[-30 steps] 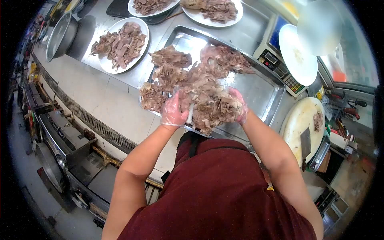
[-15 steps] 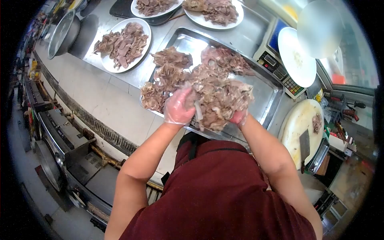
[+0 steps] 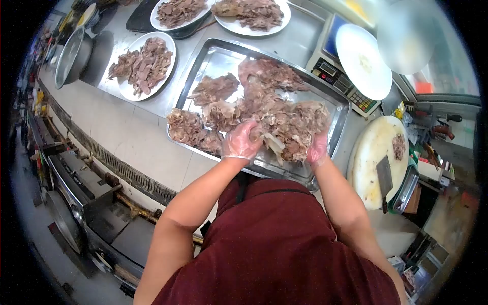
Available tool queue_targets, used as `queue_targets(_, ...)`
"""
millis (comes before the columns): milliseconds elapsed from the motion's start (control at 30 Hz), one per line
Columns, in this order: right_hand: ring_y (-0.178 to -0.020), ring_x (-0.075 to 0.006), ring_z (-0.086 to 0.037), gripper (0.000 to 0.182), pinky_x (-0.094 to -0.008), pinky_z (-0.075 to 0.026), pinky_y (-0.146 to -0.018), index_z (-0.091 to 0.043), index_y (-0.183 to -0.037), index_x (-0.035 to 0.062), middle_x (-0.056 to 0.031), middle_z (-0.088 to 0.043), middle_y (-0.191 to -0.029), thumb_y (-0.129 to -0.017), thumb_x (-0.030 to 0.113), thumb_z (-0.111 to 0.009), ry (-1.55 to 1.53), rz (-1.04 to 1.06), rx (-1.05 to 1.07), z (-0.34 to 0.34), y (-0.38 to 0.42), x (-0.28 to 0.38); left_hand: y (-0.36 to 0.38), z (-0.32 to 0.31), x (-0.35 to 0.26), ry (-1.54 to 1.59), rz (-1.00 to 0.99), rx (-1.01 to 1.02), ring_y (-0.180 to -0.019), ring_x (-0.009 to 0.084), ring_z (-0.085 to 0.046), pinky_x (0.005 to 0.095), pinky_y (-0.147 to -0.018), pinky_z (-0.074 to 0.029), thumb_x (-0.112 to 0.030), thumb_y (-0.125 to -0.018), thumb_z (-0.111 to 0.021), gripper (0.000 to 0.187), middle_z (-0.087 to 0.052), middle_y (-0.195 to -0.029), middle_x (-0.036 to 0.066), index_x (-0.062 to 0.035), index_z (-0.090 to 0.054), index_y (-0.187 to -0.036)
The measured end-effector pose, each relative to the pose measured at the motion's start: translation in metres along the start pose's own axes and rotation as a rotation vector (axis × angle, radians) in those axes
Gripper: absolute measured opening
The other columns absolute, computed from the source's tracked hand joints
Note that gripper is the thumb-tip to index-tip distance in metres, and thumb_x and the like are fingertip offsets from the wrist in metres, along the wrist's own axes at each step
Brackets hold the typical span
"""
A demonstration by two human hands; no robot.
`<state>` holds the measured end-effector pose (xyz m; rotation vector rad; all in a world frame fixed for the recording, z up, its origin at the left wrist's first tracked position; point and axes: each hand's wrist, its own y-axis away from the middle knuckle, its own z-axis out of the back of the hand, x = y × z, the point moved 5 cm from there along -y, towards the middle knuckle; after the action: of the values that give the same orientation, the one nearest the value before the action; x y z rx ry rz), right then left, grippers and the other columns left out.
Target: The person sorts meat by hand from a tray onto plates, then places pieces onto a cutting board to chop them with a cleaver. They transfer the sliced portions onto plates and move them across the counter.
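Note:
A metal tray [image 3: 339, 127] holds a large heap of cooked meat [image 3: 274, 109], with smaller clumps toward its left side. My left hand [image 3: 243, 141], in a clear glove, is closed on the heap's near left edge, beside a pale bone or cartilage piece [image 3: 274, 144]. At the heap's right edge, my right hand [image 3: 318, 147], also gloved, presses against the meat; its fingertips are partly hidden. Both hands are over the near side of the tray.
Plates of sliced meat [image 3: 147, 68] stand beyond and left of the tray. A scale [image 3: 338, 76] bears a white plate [image 3: 363, 61]. A round cutting board [image 3: 363, 152] with a cleaver [image 3: 385, 178] lies at the right. A metal bowl [image 3: 73, 58] stands far left.
The view has shifted, and the tray appears lower and further left. The meat between my hands sits lower in the heap, and my right hand has moved outward to its right edge.

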<state>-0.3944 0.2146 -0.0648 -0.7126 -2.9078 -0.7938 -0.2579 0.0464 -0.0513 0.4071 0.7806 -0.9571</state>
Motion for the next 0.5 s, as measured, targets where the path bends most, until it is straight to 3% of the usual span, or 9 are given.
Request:
queue_targets(67, -0.124, -0.0374, -0.052, 0.065, -0.0523, -0.048, -0.1, -0.049, -0.138, 0.0077, -0.0176, -0.053, -0.137, -0.084, 0.034, -0.071, 0.086, 0.066, 0.058, 0.008, 0.01, 0.001, 0.0, 0.0, -0.009, -0.071, 0.093, 0.098, -0.098, 0.0361, -0.064, 0.0448, -0.082, -0.053, -0.024, -0.072, -0.077, 0.048, -0.065, -0.11, 0.016, -0.0125, -0.062, -0.116)
queue_targets(100, -0.124, -0.0374, -0.052, 0.065, -0.0523, -0.048, -0.1, -0.049, -0.138, 0.0077, -0.0176, -0.053, -0.137, -0.084, 0.034, -0.071, 0.082, 0.072, 0.058, 0.02, 0.009, 0.003, 0.0, 0.004, -0.02, -0.073, 0.088, 0.102, -0.098, 0.0361, -0.064, 0.0448, -0.082, -0.053, -0.024, -0.072, -0.077, 0.048, -0.065, -0.11, 0.016, -0.0125, -0.062, -0.116)
queue_targets(167, -0.118, -0.035, -0.058, 0.059, -0.0486, -0.05, -0.099, -0.05, -0.136, 0.0038, -0.0183, -0.059, -0.129, -0.084, 0.026, -0.065, 0.258, -0.099, -0.233, 0.063, 0.006, 0.001, -0.001, 0.015, -0.045, -0.316, 0.009, 0.065, -0.106, 0.0382, -0.06, 0.048, -0.084, -0.052, -0.022, -0.072, -0.075, 0.05, -0.058, -0.117, 0.019, -0.0129, -0.061, -0.118)
queue_targets(233, -0.112, -0.0338, -0.062, 0.056, -0.047, -0.05, -0.099, -0.051, -0.133, 0.0011, -0.0182, -0.062, -0.124, -0.08, 0.019, -0.058, 0.237, -0.169, -0.216, 0.05, 0.01, 0.001, -0.006, 0.022, -0.054, -0.303, -0.063, 0.076, -0.116, 0.0399, -0.053, 0.0496, -0.092, -0.048, -0.02, -0.071, -0.074, 0.058, -0.052, -0.123, 0.022, -0.0125, -0.057, -0.126)
queue_targets(300, -0.114, -0.0349, -0.061, 0.06, -0.0486, -0.049, -0.1, -0.051, -0.134, 0.0008, -0.0187, -0.061, -0.126, -0.076, 0.018, -0.056, 0.356, -0.231, -0.254, 0.064, 0.009, 0.005, -0.023, 0.023, -0.072, -0.259, -0.371, 0.03, -0.123, 0.0373, -0.048, 0.0473, -0.102, -0.043, -0.02, -0.071, -0.074, 0.067, -0.051, -0.128, 0.018, -0.0116, -0.051, -0.134)
queue_targets(333, -0.115, -0.0353, -0.061, 0.066, -0.0495, -0.047, -0.102, -0.05, -0.135, 0.0, -0.0189, -0.06, -0.128, -0.071, 0.014, -0.058, 0.411, -0.26, -0.259, 0.041, 0.016, 0.007, -0.033, 0.012, -0.075, -0.408, -0.32, 0.199, -0.13, 0.0359, -0.043, 0.0449, -0.111, -0.035, -0.018, -0.071, -0.073, 0.074, -0.048, -0.137, 0.015, -0.0116, -0.045, -0.14)
queue_targets(367, -0.115, -0.0353, -0.061, 0.066, -0.0495, -0.047, -0.102, -0.05, -0.135, 0.0, -0.0189, -0.06, -0.128, -0.071, 0.014, -0.058, 0.411, -0.259, -0.258, 0.043, 0.016, 0.009, -0.044, 0.006, -0.073, -0.409, -0.321, 0.199, -0.13, 0.0359, -0.043, 0.0449, -0.111, -0.035, -0.018, -0.071, -0.073, 0.074, -0.048, -0.137, 0.015, -0.0116, -0.045, -0.14)
queue_targets(433, -0.116, -0.0354, -0.06, 0.07, -0.05, -0.046, -0.103, -0.049, -0.136, -0.0006, -0.0189, -0.059, -0.129, -0.068, 0.012, -0.059, 0.292, -0.353, -0.013, 0.038, 0.015, 0.01, -0.058, -0.023, -0.06, -0.494, -0.384, 0.452, -0.136, 0.0353, -0.038, 0.0438, -0.114, -0.031, -0.016, -0.072, -0.072, 0.075, -0.044, -0.146, 0.011, -0.0113, -0.044, -0.141)
queue_targets(500, -0.116, -0.0354, -0.06, 0.071, -0.05, -0.046, -0.104, -0.048, -0.136, -0.0006, -0.0189, -0.06, -0.129, -0.067, 0.011, -0.059, 0.33, -0.347, -0.039, 0.048, 0.012, 0.017, -0.067, -0.027, -0.064, -0.485, -0.377, 0.462, -0.138, 0.0345, -0.037, 0.0439, -0.114, -0.032, -0.015, -0.073, -0.071, 0.075, -0.04, -0.15, 0.012, -0.0162, -0.043, -0.143)
